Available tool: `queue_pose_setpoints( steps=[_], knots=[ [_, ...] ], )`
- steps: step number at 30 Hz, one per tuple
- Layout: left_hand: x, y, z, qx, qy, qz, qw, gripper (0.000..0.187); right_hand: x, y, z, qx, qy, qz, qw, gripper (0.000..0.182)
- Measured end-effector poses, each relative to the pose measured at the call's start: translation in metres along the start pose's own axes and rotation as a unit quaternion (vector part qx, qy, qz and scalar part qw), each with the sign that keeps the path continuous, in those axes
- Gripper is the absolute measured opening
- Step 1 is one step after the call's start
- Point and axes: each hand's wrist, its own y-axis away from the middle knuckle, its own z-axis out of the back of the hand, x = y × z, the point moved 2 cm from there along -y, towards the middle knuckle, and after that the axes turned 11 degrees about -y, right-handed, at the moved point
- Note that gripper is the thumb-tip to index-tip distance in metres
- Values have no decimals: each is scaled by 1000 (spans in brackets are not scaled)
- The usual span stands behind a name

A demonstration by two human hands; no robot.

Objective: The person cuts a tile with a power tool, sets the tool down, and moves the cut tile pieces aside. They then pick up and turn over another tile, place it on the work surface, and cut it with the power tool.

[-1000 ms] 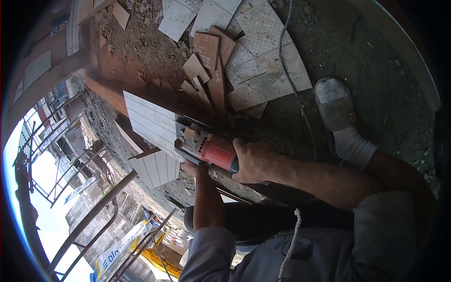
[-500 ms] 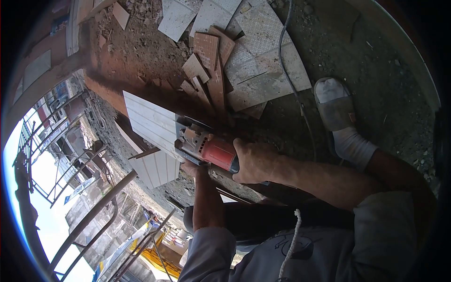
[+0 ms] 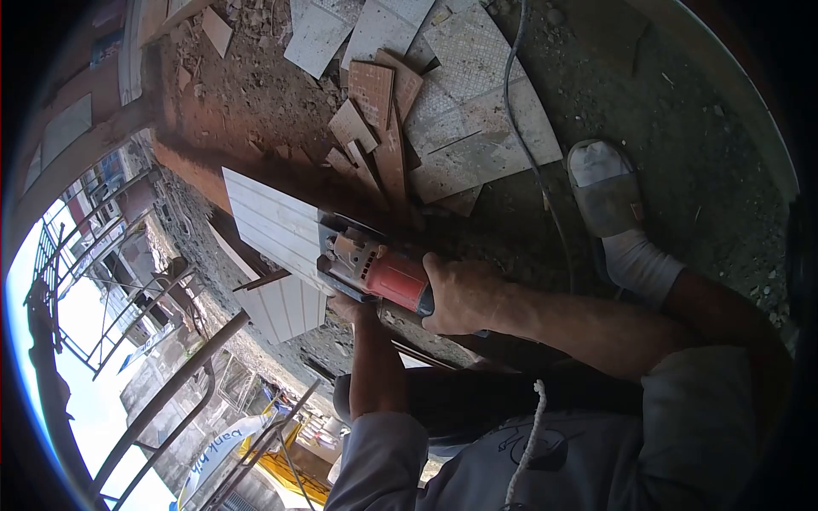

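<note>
Your right fingers are curled closed around the rear end of the red power tool, your right hand gripping it from the right. Your left hand reaches up on the near side of the tool, beside the near edge of the striped white tile; its fingertips are hidden, so how far they are open, or whether they have hold of that edge, you cannot tell from here. The tool's metal base sits at the right end of this tile, which lies slanted in the middle left of the scene. Just nearer is a second striped piece. Farther off, brown tile pieces lie overlapping beside large pale tiles, and a grey cable runs across the right part of those tiles and on toward you. To its right rests your foot in a sock and open-toed sandal. At the near side, a white rope hangs down your grey shirt.
</note>
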Motion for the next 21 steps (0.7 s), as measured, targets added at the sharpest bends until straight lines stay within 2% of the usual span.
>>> queue_pose_setpoints(
  steps=[2,4,8,10,17,19,21],
  knots=[
    [-4,3,-1,9,-1,-10,1000,66,1,0,0,1,-1,4,1000,63],
    [-8,9,-1,-37,-49,-13,998,65,3,3,2,2,-4,5,1000,63],
    [5,-13,7,-16,-53,-4,998,63,3,2,1,3,-10,3,1000,62],
    [-9,12,-2,7,-23,-4,1000,62,2,3,0,-2,-10,4,1000,61],
    [-1,0,2,-7,-80,-28,996,64,2,4,0,-4,-9,7,1000,62],
    [-2,2,-1,26,5,-11,1000,64,2,5,1,-3,-10,1,1000,62],
    [-4,5,-1,27,0,-13,1000,65,2,6,0,-2,-12,-4,1000,63]
  ],
)
